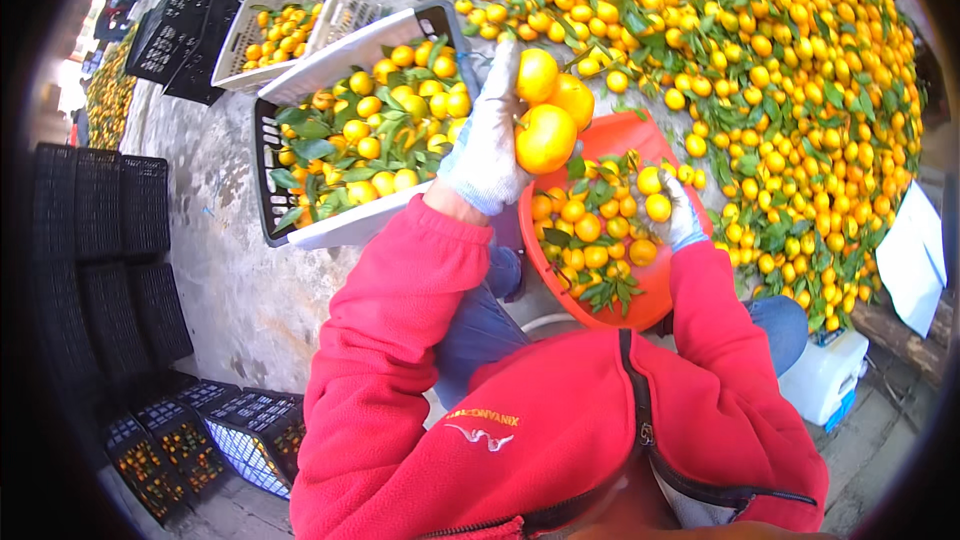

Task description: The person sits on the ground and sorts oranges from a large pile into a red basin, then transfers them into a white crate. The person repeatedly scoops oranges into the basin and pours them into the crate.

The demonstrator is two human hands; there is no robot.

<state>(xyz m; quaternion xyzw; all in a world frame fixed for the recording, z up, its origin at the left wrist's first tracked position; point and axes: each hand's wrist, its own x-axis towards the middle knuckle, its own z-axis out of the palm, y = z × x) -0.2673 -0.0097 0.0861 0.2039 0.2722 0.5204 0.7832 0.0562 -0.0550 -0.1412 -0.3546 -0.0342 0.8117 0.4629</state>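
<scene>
Raised over the space between a lined crate and a basin, my left hand [488, 145], in a white glove, is closed around three orange mandarins [546, 138]. My right hand [682, 212], gloved too, is inside the right rim of the red-orange basin [655, 292]. Its fingers close on two smaller mandarins [657, 207], one above the other. More mandarins with green leaves [588, 228] lie in the basin below my hands. Left of my left wrist, the black crate [268, 170] with a white liner is well filled with leafy mandarins.
A large heap of mandarins [760, 70] covers the floor ahead and right. A cream crate [232, 58] with some fruit and black crates [185, 35] stand far left. Stacked black crates [95, 205] line the left side. A white plastic container [822, 380] sits by my right knee.
</scene>
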